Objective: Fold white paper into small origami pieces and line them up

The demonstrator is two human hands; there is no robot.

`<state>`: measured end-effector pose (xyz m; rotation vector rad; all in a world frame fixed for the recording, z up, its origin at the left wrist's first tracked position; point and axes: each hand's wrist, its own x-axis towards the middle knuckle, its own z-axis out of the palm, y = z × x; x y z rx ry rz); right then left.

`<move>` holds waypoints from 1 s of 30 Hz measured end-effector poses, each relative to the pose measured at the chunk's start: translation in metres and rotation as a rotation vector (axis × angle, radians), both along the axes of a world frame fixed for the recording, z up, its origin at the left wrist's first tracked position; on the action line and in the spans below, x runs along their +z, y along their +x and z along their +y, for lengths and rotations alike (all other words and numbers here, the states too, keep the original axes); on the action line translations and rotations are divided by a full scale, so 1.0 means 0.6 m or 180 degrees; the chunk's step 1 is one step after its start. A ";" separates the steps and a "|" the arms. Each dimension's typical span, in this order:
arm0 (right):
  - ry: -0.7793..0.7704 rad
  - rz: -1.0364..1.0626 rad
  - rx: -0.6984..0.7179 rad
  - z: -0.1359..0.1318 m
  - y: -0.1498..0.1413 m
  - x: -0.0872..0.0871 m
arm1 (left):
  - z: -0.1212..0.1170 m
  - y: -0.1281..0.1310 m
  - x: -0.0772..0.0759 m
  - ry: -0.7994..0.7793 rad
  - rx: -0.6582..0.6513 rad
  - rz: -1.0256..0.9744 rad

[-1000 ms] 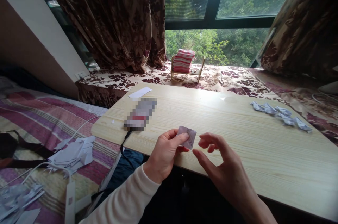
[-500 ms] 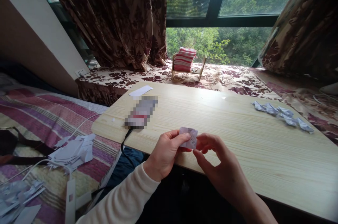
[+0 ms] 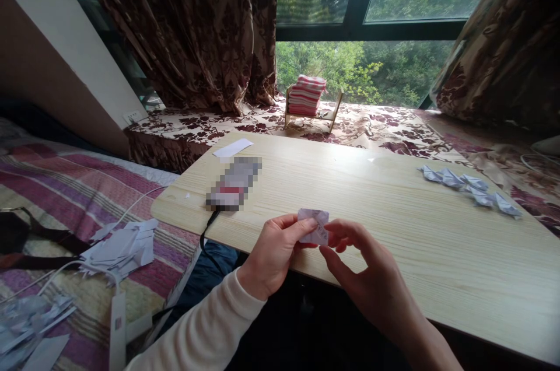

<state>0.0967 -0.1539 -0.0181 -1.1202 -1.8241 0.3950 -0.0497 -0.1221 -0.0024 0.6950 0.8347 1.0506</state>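
Note:
My left hand (image 3: pixel 273 251) is closed on a small folded square of white paper (image 3: pixel 321 234), its thumb flat across the upper face. Faint marks show on that face. At the square's right edge is my right hand (image 3: pixel 363 260), fingers curled and thumb apart from them. Its fingertips reach the paper's edge, with a gap between thumb and forefinger. Folded paper pieces (image 3: pixel 475 190) lie in an uneven row at the right of the table (image 3: pixel 394 231).
A pixelated, phone-like object (image 3: pixel 234 184) with a black strap lies at left, near a white paper strip (image 3: pixel 233 148). Paper scraps (image 3: pixel 125 248) and a power strip (image 3: pixel 117 330) are on the striped bed (image 3: pixel 87 196). A small rack (image 3: pixel 335 111) holds pink-striped cloths (image 3: pixel 306 95) on the windowsill.
My right hand has moved left to the edge of the folded paper. My left hand keeps its grip, and the square has turned slightly. The view has shifted a little.

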 end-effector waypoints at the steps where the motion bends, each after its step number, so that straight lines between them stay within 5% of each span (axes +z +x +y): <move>1: 0.0000 -0.0002 -0.0008 0.001 0.000 -0.001 | 0.000 0.000 0.000 -0.0009 -0.0016 0.0018; 30: 0.0522 -0.0611 -0.0126 0.005 0.007 0.010 | 0.002 0.004 -0.003 0.0143 -0.0009 0.0352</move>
